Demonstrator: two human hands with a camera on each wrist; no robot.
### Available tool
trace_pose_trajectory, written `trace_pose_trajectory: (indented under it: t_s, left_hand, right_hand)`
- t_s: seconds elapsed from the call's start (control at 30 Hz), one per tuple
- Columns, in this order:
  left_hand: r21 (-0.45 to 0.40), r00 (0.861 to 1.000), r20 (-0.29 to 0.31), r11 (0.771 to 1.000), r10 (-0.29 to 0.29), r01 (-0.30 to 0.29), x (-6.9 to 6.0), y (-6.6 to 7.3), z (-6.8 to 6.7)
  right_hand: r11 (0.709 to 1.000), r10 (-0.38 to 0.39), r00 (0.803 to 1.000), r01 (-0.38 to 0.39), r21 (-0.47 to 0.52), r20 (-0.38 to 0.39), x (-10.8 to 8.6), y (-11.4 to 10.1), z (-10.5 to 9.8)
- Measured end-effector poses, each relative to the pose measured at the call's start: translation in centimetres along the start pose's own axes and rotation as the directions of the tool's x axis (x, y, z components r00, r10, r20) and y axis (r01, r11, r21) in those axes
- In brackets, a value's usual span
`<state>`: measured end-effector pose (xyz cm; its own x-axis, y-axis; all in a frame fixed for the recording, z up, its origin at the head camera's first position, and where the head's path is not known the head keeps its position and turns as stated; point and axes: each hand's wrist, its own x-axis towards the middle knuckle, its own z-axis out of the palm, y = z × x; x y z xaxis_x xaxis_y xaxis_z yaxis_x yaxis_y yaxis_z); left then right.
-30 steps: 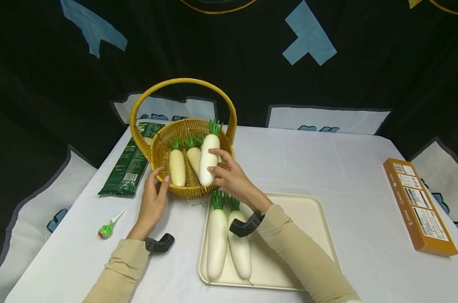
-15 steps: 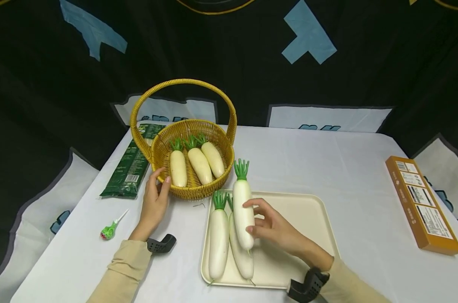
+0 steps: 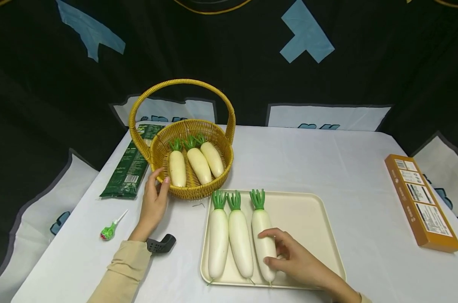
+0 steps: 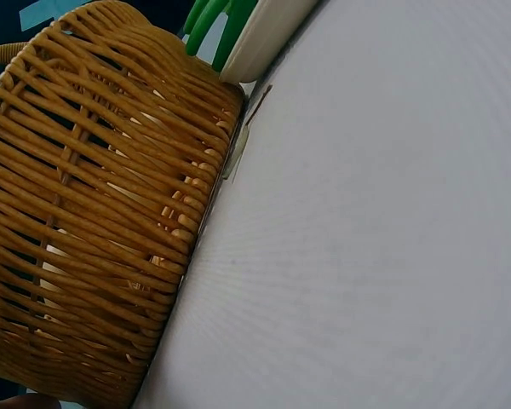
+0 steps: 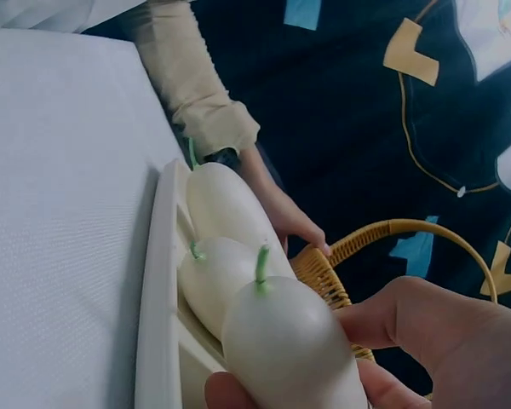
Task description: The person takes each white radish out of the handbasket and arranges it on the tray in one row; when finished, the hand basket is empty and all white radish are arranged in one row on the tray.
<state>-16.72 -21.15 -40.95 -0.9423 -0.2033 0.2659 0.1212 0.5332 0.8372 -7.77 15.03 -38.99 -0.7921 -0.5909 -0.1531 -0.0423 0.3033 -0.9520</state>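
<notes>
My right hand (image 3: 295,259) grips a white radish (image 3: 262,235) with green stubs, fingers on one side and thumb on the other. This radish is over the tray (image 3: 308,210), to the right of two more white radishes (image 3: 218,244) lying there side by side. In the right wrist view the held radish (image 5: 289,341) is root end toward the camera. My left hand (image 3: 153,206) holds the near left rim of a yellow wicker basket (image 3: 192,192); some of its fingers are hidden. Inside the basket lie three shorter, yellowish radishes (image 3: 199,166).
A green packet (image 3: 126,172) lies left of the basket, partly behind it. A wrapped lollipop (image 3: 108,231) is at the front left of the white table (image 3: 289,160). On the right is an orange box (image 3: 422,202). A small twig-like scrap (image 3: 199,205) lies before the basket.
My right hand has carried the radish from above the basket, right and toward me, down to the tray beside the other two. My left hand has stayed at the basket rim.
</notes>
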Motion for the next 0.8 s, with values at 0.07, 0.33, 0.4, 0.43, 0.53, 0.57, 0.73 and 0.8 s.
trace_pose_trajectory:
  t_s: [0.07, 0.33, 0.4, 0.43, 0.53, 0.57, 0.73, 0.8]
  left_hand:
    - [-0.003, 1.0, -0.001, 1.0, 0.0, 0.0, 0.05, -0.01, 0.03]
    - [0.003, 1.0, 0.001, 1.0, -0.007, 0.007, 0.07, 0.03, -0.01]
    - [0.004, 1.0, 0.003, 1.0, -0.01, 0.01, 0.06, 0.07, -0.04]
    - [0.005, 1.0, 0.003, 1.0, -0.011, 0.011, 0.05, 0.09, -0.05]
    - [0.004, 1.0, 0.005, 1.0, -0.013, 0.013, 0.02, 0.14, -0.08]
    - [0.003, 1.0, 0.005, 1.0, -0.014, 0.014, 0.01, 0.15, -0.07]
    - [0.003, 1.0, 0.004, 1.0, -0.012, 0.012, -0.02, 0.18, -0.04]
    - [0.001, 1.0, 0.003, 1.0, -0.011, 0.011, -0.02, 0.18, -0.04]
  right_hand:
    - [1.0, -0.007, 1.0, 0.007, -0.013, -0.001, 0.0, 0.02, 0.11]
    - [0.996, 0.026, 0.999, -0.03, -0.087, -0.048, -0.08, -0.14, 0.39]
    - [0.993, 0.029, 0.998, -0.034, -0.114, -0.049, -0.13, -0.17, 0.42]
    - [0.991, 0.022, 0.999, -0.028, -0.132, -0.048, -0.16, -0.18, 0.43]
    - [0.979, -0.048, 0.998, 0.037, -0.203, -0.049, -0.28, -0.14, 0.45]
    - [0.972, -0.069, 0.997, 0.056, -0.228, -0.047, -0.33, -0.15, 0.46]
    - [0.929, -0.104, 0.993, 0.075, -0.361, -0.06, -0.77, -0.53, 0.61]
    - [0.908, -0.098, 0.992, 0.058, -0.416, -0.077, -0.94, -0.83, 0.62]
